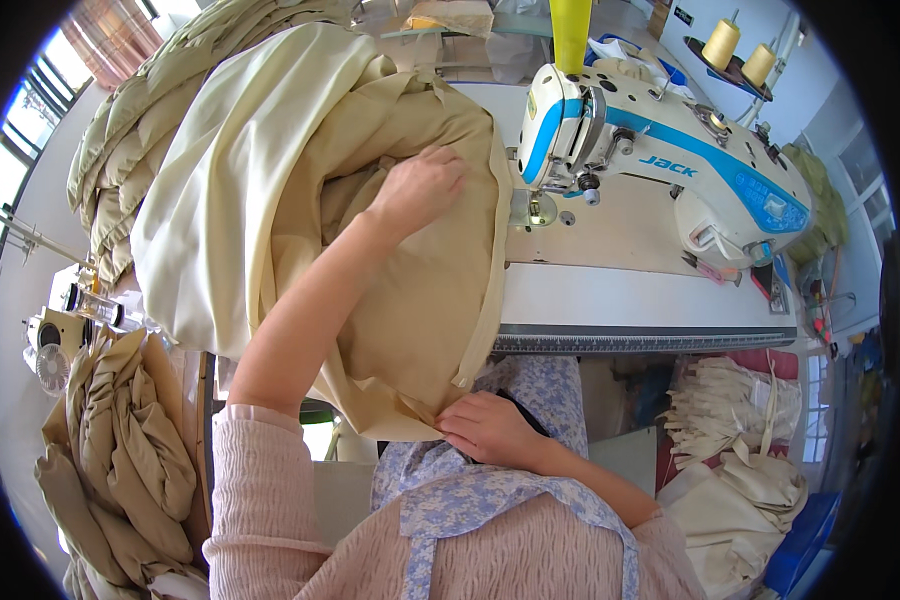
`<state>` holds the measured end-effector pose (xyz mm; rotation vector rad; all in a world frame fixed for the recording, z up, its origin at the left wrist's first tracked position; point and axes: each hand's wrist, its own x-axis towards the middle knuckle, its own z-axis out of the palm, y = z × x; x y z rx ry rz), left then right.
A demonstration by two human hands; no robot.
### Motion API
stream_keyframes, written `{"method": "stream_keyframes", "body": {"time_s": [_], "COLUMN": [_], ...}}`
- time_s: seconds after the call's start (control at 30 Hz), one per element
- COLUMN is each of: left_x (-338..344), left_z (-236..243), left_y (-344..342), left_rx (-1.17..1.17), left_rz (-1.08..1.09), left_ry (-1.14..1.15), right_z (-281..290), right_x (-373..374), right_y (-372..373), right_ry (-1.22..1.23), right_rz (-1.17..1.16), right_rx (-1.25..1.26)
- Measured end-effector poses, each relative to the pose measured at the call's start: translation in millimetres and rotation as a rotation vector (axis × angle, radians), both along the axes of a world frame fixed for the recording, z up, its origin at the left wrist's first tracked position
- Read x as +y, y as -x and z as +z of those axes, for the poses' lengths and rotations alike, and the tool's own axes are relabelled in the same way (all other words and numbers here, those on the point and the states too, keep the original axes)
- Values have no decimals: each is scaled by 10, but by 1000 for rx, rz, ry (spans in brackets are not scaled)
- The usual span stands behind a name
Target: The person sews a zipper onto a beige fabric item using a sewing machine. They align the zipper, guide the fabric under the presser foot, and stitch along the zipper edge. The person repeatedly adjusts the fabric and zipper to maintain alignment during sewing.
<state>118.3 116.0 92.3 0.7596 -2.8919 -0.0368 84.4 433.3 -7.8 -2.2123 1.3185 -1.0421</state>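
Note:
A large beige garment (420, 290) with a paler cream side is bunched over the left of the sewing table and hangs down its front edge. My left hand (422, 188) lies on the upper part of it, fingers curled into the cloth. Down at the lap, my right hand (492, 428) pinches the garment's lower edge between thumb and fingers. A narrow strip runs along the right edge of the cloth. Close beside that edge stands the white and blue sewing machine (660, 150), its needle area just right of the fabric.
Quilted beige garments (110, 170) are heaped at the far left, and more beige cloth (130, 450) hangs at the lower left near a small fan (52, 368). Thread cones (722, 42) stand at the back right. Cream fabric pieces (735, 510) lie at the lower right.

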Motion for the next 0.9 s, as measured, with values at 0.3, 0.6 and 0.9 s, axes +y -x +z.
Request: {"method": "stream_keyframes", "body": {"time_s": [0.3,0.6,0.9], "left_x": [50,209,503], "left_z": [-790,-797,-826], "left_y": [-205,-303,-339], "left_rx": [149,454,400], "left_rz": [-32,-229,-150], "left_ry": [-98,-70,4], "right_z": [-78,496,477], "right_x": [310,-517,-1723], "right_y": [157,703,1037], "right_ry": [-274,-105,-345], "right_rz": [36,-674,-954], "right_rx": [-85,42,388]}}
